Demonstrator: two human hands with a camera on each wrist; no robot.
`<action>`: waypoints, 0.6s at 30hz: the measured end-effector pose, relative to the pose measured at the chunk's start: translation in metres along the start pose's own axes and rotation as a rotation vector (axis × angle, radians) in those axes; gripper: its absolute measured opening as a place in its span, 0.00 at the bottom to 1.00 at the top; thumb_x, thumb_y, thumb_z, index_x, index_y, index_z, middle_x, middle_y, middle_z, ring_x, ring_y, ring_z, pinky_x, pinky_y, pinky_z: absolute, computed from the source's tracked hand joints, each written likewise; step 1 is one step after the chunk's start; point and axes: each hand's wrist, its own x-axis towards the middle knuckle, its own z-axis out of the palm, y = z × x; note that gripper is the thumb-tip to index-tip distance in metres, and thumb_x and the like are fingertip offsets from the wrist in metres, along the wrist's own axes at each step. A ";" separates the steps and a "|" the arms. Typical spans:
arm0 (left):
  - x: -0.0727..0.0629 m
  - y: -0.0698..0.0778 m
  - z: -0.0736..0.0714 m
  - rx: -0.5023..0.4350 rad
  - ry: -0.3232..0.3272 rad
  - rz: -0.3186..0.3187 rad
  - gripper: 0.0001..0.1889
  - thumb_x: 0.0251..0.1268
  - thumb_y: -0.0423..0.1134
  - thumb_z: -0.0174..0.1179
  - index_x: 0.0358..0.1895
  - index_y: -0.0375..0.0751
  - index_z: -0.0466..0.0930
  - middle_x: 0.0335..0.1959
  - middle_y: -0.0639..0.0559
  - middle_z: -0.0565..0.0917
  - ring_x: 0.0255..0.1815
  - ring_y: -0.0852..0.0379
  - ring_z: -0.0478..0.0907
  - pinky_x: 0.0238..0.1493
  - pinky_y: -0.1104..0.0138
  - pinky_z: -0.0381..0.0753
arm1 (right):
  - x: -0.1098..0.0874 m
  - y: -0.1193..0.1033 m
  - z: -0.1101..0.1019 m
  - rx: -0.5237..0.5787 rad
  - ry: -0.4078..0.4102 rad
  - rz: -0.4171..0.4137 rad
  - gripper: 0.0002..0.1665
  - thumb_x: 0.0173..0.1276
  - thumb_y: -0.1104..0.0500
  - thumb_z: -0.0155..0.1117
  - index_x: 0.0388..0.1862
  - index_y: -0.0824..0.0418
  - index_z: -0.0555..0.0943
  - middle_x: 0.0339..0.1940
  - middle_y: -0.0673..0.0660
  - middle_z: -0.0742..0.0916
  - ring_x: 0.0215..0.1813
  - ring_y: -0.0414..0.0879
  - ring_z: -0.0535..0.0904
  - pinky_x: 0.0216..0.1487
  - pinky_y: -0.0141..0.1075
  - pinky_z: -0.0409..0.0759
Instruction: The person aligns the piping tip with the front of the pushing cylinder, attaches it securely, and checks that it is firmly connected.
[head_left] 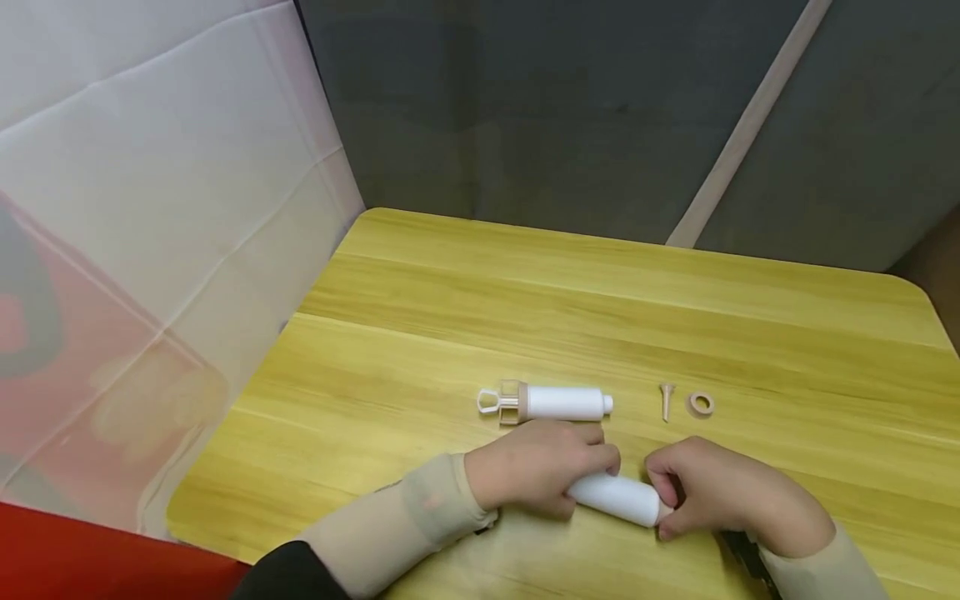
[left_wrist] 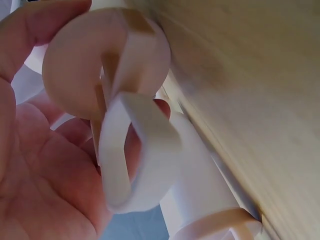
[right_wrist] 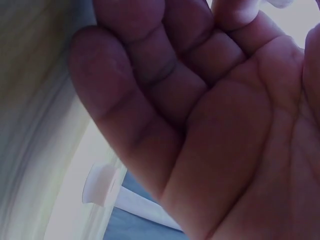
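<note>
My left hand (head_left: 551,462) grips the white barrel of a toy syringe (head_left: 618,498) low over the table, its far end pointing right. In the left wrist view, a beige disc (left_wrist: 75,65) and a white loop handle (left_wrist: 162,160) stick out at the near end. At the other end, my right hand (head_left: 727,487) pinches a small beige tip (head_left: 665,511) between thumb and finger. The right wrist view mostly shows the palm (right_wrist: 230,115) and curled fingers; the tip is hidden there. Just beyond the left hand lies a second toy syringe (head_left: 566,403) with a white loop handle.
Beyond the right hand lie a beige pin-like piece (head_left: 666,402) with a flared head and a beige ring (head_left: 701,405). A wood-grain table (head_left: 420,333) carries everything. A pale printed curtain (head_left: 187,167) hangs at its left, a dark grey one (head_left: 525,108) behind.
</note>
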 end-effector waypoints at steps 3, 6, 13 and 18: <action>0.002 0.002 -0.001 -0.015 -0.012 -0.011 0.29 0.45 0.44 0.81 0.55 0.54 0.82 0.44 0.60 0.81 0.37 0.65 0.76 0.36 0.72 0.75 | -0.002 0.000 -0.002 0.010 -0.015 0.007 0.28 0.46 0.56 0.89 0.23 0.51 0.72 0.21 0.36 0.73 0.26 0.31 0.68 0.29 0.31 0.71; 0.003 0.002 -0.003 -0.022 -0.019 -0.014 0.28 0.46 0.44 0.81 0.54 0.54 0.82 0.44 0.61 0.80 0.36 0.66 0.75 0.35 0.72 0.75 | -0.003 0.001 -0.004 0.024 -0.024 0.009 0.27 0.47 0.57 0.89 0.23 0.51 0.72 0.21 0.37 0.73 0.26 0.31 0.68 0.29 0.31 0.71; 0.005 -0.003 0.000 -0.011 -0.025 -0.024 0.28 0.47 0.43 0.80 0.56 0.55 0.83 0.45 0.61 0.81 0.37 0.67 0.75 0.34 0.73 0.74 | -0.003 0.008 -0.011 0.006 0.052 -0.030 0.25 0.53 0.50 0.88 0.28 0.50 0.74 0.22 0.39 0.75 0.26 0.32 0.70 0.27 0.31 0.71; 0.002 -0.001 0.007 -0.006 -0.004 -0.040 0.28 0.47 0.44 0.81 0.56 0.55 0.84 0.45 0.61 0.82 0.36 0.67 0.75 0.34 0.74 0.74 | -0.002 0.015 -0.023 -0.117 0.321 0.041 0.21 0.60 0.40 0.84 0.32 0.47 0.79 0.26 0.43 0.79 0.29 0.36 0.74 0.29 0.33 0.75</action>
